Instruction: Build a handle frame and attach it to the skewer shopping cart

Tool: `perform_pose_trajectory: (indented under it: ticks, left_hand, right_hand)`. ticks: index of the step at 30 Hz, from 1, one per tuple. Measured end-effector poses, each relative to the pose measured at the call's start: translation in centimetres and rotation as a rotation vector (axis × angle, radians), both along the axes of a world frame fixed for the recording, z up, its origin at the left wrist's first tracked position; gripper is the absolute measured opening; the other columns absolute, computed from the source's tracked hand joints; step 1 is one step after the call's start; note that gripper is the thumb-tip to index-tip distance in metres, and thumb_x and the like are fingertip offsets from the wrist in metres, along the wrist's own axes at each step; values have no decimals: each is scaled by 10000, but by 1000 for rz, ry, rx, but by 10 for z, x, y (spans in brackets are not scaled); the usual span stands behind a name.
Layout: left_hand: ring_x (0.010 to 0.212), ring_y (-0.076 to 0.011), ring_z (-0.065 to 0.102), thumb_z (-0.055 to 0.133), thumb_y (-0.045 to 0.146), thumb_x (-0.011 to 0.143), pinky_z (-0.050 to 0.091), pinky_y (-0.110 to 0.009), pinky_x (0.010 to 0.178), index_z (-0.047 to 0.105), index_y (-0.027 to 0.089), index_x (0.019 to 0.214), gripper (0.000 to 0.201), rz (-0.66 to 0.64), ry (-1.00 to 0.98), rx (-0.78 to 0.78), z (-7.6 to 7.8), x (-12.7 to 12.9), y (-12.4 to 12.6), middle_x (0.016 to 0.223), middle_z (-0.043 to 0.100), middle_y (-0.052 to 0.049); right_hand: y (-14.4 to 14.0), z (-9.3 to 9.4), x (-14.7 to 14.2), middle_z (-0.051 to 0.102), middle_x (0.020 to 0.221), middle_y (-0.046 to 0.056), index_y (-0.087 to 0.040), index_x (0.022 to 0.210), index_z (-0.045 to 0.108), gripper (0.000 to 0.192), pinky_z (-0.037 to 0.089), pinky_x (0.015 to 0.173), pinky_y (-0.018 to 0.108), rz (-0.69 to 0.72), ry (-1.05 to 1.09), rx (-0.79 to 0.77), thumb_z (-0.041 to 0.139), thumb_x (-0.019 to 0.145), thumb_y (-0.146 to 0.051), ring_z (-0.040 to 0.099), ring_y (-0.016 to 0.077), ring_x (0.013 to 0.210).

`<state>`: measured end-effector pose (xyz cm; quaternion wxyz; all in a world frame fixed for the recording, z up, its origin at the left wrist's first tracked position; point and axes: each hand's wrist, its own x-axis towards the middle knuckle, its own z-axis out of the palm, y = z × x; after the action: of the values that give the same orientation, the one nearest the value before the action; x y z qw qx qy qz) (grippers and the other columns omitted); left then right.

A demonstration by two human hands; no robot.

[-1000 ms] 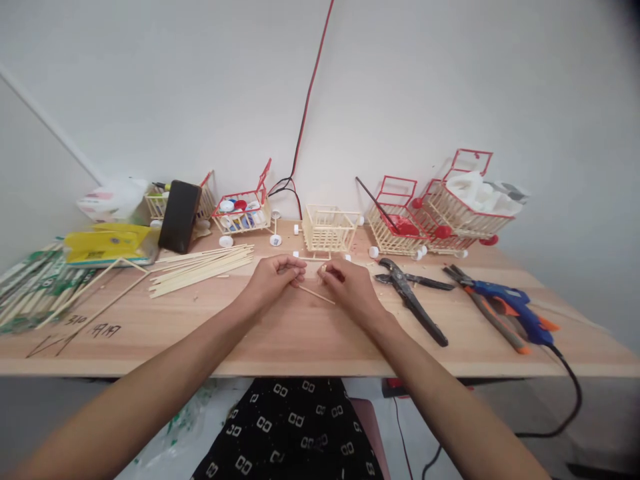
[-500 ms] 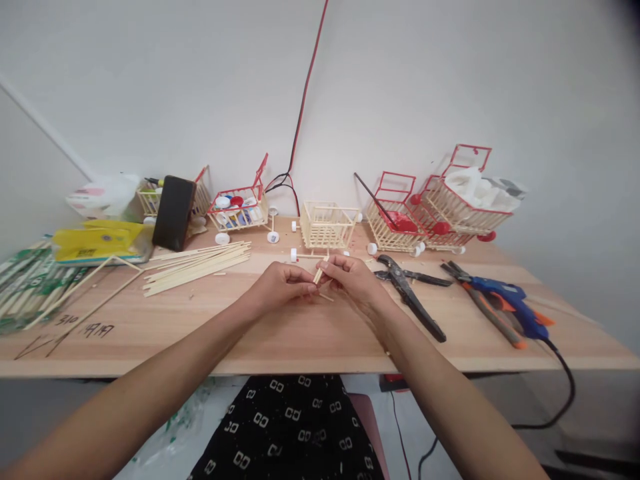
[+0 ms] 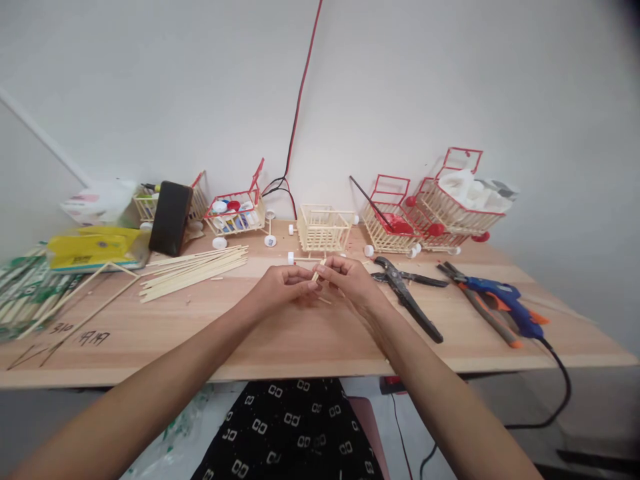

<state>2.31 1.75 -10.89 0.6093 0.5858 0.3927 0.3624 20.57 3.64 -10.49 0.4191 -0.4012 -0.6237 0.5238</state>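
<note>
My left hand (image 3: pixel 285 283) and my right hand (image 3: pixel 347 277) meet over the middle of the table, both closed in a pinch. Between their fingertips are short pale wooden sticks (image 3: pixel 319 269), held close together at a slant; their exact number is hard to make out. Another short stick (image 3: pixel 325 301) shows on the table just below the fingers. Right behind the hands stands a small unpainted stick-built cart (image 3: pixel 326 230) with white wheels. To the left lies a fanned pile of long flat sticks (image 3: pixel 195 270).
Pliers (image 3: pixel 407 297) and a blue glue gun (image 3: pixel 505 300) with a cord lie at right. Red-trimmed carts (image 3: pixel 390 223) line the wall. A phone (image 3: pixel 171 219) leans at left by a yellow packet (image 3: pixel 95 247) and bagged sticks (image 3: pixel 37 293).
The view has shifted slightly, so everything on the table sits a little further left. Both hands keep their pinch on the short sticks, with only slight finger movement.
</note>
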Motion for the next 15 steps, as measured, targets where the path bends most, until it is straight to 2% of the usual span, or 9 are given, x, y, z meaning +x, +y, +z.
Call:
perform_pose_trajectory:
  ticks: [4,9,15]
  left_hand:
    - [784,-196,709,726,426,744,526,-277,668,698,120,1006,404,21,-15,-73,1,1,0,948,745,-132]
    - [728,-174,701,722,436,745,512,-245,619,717,118,869,342,29,10,-75,5,2,-2,858,750,-120]
    - [624,-132,667,734,399,732,484,-214,564,709,122,776,281,34,16,-81,9,1,-4,757,741,-90]
  right_hand:
    - [2,-5,-4,521,603,-43,-176,666,583,334,320,530,223,-60,-72,87,681,709,-492,428,87,555]
    - [4,-11,-6,511,591,-38,-180,634,571,311,321,524,224,-68,-109,109,660,732,-463,431,96,554]
    - [4,-11,-2,559,621,-26,-179,677,589,333,327,520,222,13,-120,98,649,754,-498,457,100,565]
